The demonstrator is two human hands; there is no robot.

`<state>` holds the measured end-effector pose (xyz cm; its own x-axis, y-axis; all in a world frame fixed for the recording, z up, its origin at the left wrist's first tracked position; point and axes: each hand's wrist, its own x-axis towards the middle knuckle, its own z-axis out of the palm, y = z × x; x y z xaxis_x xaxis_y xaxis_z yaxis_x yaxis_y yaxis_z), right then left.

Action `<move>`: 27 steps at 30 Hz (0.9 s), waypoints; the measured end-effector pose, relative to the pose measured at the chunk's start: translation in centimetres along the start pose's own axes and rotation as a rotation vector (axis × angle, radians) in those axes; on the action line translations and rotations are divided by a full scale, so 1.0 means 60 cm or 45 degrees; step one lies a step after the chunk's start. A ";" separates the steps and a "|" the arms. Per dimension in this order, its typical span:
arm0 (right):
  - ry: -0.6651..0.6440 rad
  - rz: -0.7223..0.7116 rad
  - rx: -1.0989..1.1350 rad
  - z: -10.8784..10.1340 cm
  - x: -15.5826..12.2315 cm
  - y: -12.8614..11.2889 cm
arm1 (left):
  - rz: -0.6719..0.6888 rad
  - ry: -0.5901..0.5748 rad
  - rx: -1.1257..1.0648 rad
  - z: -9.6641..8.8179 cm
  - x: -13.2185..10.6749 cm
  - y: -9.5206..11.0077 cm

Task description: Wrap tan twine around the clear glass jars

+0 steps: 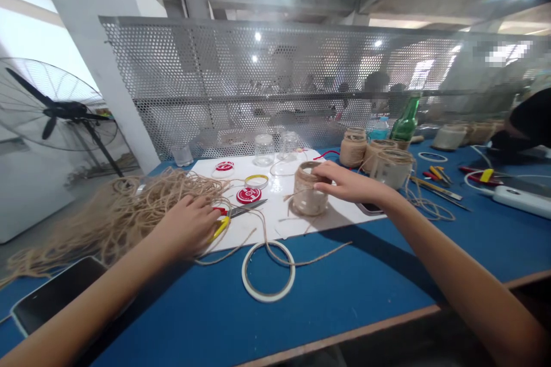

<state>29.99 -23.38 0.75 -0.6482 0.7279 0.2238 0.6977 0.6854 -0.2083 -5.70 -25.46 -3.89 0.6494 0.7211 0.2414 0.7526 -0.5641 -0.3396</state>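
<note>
From the head view, the right hand (pixel 346 180) holds the rim of a twine-wrapped glass jar (pixel 309 198) with its fingertips. The jar stands upright on a white board (pixel 275 226), long axis vertical, mouth up. The left hand (pixel 185 225), curled, rests on loose jute twine (pixel 142 200) just beside yellow-handled scissors (pixel 245 210), whose blades point toward the jar. Whether that hand grips anything cannot be told.

The right hand (pixel 350 182) is hiding part of the rim of the twine-wrapped glass jar (pixel 308 200). Beyond that jar, people (pixel 376 83) are showing only as blurs behind the perforated metal screen (pixel 275 69). Left of it, the left hand (pixel 185 226) is covering most of the handles of the scissors (pixel 247 209).
</note>
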 end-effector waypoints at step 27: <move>0.164 0.198 -0.191 0.010 0.005 0.008 | -0.501 -0.269 -0.461 -0.042 0.018 -0.023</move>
<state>29.92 -22.81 0.14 -0.4923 0.8089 0.3214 0.8297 0.5477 -0.1078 -5.77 -24.89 -0.85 0.3054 0.9482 0.0869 0.9465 -0.3123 0.0809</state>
